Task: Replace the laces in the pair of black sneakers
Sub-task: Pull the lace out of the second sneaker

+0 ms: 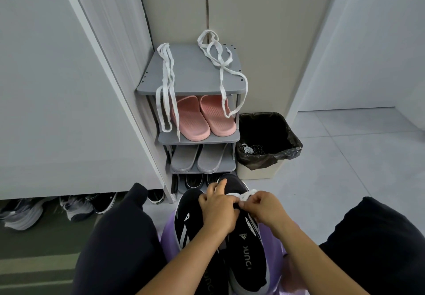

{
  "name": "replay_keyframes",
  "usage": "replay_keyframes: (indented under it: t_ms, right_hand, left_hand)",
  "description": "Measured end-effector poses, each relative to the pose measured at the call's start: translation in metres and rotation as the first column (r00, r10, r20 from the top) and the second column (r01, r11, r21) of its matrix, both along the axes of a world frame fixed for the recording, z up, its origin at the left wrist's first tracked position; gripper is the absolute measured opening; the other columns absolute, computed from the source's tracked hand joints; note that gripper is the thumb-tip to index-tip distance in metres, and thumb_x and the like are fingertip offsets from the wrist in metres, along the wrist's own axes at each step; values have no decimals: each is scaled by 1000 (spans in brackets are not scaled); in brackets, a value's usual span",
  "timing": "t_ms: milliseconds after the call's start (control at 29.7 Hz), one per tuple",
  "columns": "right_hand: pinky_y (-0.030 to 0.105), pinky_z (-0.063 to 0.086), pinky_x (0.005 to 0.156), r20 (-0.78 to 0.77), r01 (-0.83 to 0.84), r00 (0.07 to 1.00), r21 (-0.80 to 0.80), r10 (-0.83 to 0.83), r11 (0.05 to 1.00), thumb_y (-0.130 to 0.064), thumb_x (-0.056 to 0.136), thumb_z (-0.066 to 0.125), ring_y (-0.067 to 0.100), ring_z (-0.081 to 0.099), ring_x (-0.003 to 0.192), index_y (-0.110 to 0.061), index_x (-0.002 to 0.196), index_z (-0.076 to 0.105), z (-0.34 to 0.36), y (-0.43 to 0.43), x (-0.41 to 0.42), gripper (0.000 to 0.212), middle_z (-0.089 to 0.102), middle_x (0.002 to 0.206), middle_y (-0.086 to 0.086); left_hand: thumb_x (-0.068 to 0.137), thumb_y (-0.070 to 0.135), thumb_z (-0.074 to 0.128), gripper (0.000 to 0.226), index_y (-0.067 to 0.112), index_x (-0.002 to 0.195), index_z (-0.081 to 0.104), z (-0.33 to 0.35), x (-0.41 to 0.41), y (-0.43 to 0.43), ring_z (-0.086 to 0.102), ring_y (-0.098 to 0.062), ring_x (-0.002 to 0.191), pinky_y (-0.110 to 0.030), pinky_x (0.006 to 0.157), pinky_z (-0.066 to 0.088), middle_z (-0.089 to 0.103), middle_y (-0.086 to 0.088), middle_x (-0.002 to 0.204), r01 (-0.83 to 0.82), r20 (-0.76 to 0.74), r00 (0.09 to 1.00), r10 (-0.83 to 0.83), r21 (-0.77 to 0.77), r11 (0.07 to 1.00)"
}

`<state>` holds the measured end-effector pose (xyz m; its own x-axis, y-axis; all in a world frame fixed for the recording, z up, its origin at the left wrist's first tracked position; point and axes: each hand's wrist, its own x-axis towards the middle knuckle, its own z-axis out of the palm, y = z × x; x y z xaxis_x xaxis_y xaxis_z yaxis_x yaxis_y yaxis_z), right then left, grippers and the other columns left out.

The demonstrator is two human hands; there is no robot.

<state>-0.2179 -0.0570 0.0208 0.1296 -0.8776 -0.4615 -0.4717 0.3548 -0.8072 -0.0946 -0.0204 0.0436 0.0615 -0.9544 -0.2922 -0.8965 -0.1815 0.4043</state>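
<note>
1. Pinched between thumb and curled fingers, a bunched flat white fabric lace (241, 195) is in the right hand (264, 209), low in the middle of the frame.
2. Left hand (217, 205) has its fingers curled over the front of the black fabric sneaker with a printed insole (246, 248). It grips the upper beside the lace, and its thumb meets the right hand's fingertips.
3. That sneaker lies heel toward the camera at bottom centre, on a rounded purple seat (273, 237). The second black sneaker with white side stripes (186, 225) lies touching it on the left.
4. Head view, upper centre: a grey plastic shoe rack (190, 73) stands against the wall. Two loose white laces lie on its top shelf, one long folded lace (166, 83) on the left and one tangled lace (220, 64) on the right. Both dangle over the front edge.
5. On the shelves below sit pink rubber slippers (197, 119) and grey slippers (195, 159). A cream bin with a black liner (269, 140) stands just right of the rack.
6. Progress, as a judgement: only one sneaker is being worked at its eyelets, so the job looks roughly mid-way at best. Whether this lace is coming out or going in cannot be told, nor whether the laces on the rack are old or new. The second sneaker shows no lace where it is visible, and the hands hide much of both tongues.
</note>
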Motion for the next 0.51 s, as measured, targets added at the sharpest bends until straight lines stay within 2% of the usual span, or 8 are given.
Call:
replay_keyframes:
  t_ms: [101,202,337,438,506]
  right_hand:
    - [28,37,59,14,62,998,-77,-61,995,-12,79,71,14,44,53,-14,63,52,-4,0,3,25,52,57,-1]
    - [27,35,52,112,101,989,-20,-98,995,-9,86,62,14,40,49,-10,62,54,-4,0,4,25,50,52,1]
    - [16,32,46,237,94,965,81,-111,992,-9,92,54,7,36,44,-8,63,53,0,1,3,29,45,53,2]
    - [15,36,48,293,84,949,118,-116,989,-6,91,55,7,40,47,-8,69,56,4,2,-1,23,48,58,3]
    - [15,40,50,276,54,958,106,-82,993,-3,87,60,7,43,49,-8,73,56,7,3,-2,15,49,59,0]
  left_hand:
    - [87,30,60,25,33,112,65,-4,0,-3,9,-21,140,-35,109,13,12,8,156,-32,-45,999,30,-43,999]
    - [85,31,64,18,29,102,70,-7,-1,-5,12,-22,138,-34,108,14,16,10,154,-77,-86,994,72,-56,995]
    - [85,32,62,15,30,96,72,-12,-2,-7,15,-23,136,-32,106,15,20,9,153,-78,-78,994,71,-97,992]
    - [85,30,63,12,27,92,73,-16,-1,-9,18,-22,134,-29,103,17,23,9,151,-88,-98,992,76,-123,989]
    - [84,29,64,12,24,91,73,-21,0,-11,21,-22,132,-28,99,19,28,9,147,-93,-122,990,74,-158,983]
